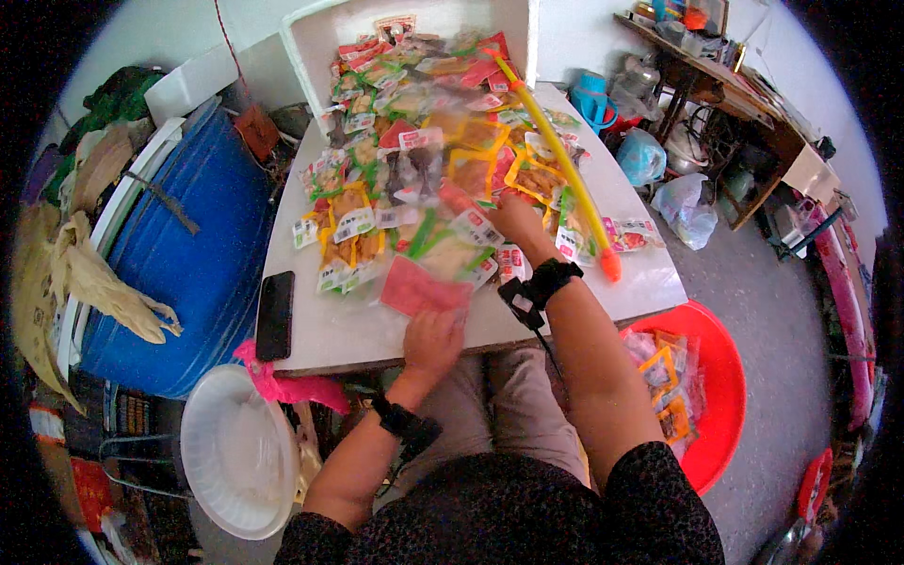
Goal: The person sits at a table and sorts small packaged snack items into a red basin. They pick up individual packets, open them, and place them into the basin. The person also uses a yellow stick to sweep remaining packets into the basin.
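Note:
A large pile of small sealed plastic food packets (413, 166) covers the white tabletop (339, 325). At the near edge my left hand (432, 339) has its fingers on a red packet (424, 286), which is blurred. My right hand (521, 220) reaches into the near right of the pile, its fingertips by a red and white packet (474, 220); whether it grips that packet is hidden by blur. To the right of this hand lies a long yellow stick with orange ends (565, 162), slanting across the packets. Both wrists wear black straps with small devices.
A white foam box (533, 42) stands open at the table's far end. A black phone (275, 316) lies at the left edge. Below are a white plastic basin (236, 452) on the left and a red basin (724, 402) holding packets on the right. A blue barrel (187, 261) stands left.

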A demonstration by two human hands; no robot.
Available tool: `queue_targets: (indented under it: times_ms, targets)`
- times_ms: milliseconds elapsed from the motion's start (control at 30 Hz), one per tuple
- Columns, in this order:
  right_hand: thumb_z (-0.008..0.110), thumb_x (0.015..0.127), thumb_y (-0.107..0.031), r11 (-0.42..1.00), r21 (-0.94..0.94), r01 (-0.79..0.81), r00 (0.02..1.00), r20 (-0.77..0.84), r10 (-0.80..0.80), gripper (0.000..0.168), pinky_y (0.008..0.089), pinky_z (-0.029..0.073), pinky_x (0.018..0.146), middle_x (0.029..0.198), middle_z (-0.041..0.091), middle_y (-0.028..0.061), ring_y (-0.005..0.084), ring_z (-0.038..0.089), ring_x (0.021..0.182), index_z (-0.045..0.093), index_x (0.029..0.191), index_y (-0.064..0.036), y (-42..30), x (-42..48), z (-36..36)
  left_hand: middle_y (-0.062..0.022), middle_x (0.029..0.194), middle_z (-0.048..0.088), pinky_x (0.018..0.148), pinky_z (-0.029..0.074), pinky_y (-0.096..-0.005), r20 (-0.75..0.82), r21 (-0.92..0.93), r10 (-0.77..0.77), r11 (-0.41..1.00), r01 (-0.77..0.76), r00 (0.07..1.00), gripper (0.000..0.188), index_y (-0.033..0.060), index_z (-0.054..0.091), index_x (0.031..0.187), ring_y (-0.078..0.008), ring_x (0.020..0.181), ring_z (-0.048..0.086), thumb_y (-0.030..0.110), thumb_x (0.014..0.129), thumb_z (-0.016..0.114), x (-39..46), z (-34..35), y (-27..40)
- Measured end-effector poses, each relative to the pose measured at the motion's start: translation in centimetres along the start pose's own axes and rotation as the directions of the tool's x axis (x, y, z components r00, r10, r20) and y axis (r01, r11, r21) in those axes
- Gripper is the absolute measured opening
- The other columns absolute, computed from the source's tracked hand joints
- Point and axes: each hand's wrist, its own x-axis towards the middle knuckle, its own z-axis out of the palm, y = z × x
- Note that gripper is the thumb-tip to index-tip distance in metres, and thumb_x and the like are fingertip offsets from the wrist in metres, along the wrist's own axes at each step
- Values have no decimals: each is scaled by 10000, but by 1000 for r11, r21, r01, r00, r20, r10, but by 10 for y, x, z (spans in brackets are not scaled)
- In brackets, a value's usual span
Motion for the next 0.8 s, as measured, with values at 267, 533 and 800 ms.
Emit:
queue_targets:
  times_ms: [267, 533, 800]
  targets:
    - [453, 683, -276, 943, -328, -58, 965, 225, 137, 339, 378, 412, 702, 911, 543, 168, 292, 526, 852, 545, 902, -35, -24, 11, -2, -100, 614, 473, 536, 353, -386, 15, -49, 2, 999, -2, 1000, 109, 66, 533, 758, -278, 602, 457, 147, 690, 506, 6, -11, 10]
    - [506, 652, -232, 994, 105, -31, 996, 89, 22, 268, 319, 408, 608, 759, 558, 151, 231, 545, 700, 541, 802, -13, -35, -2, -28, -101, 625, 479, 545, 358, -380, 4, -33, 3, 999, -2, 1000, 127, 62, 536, 773, -280, 609, 458, 141, 677, 513, 3, -6, 5]
    - [484, 739, -68, 508, 850, 141, 989, -101, -106, 68, 225, 429, 571, 780, 530, 34, 106, 504, 613, 493, 784, -19, 22, -24, -57, -98, 670, 498, 559, 367, -385, 76, -6, -40, 999, 40, 996, 166, 81, 539, 807, -278, 653, 469, 167, 667, 519, 3, -9, 9]
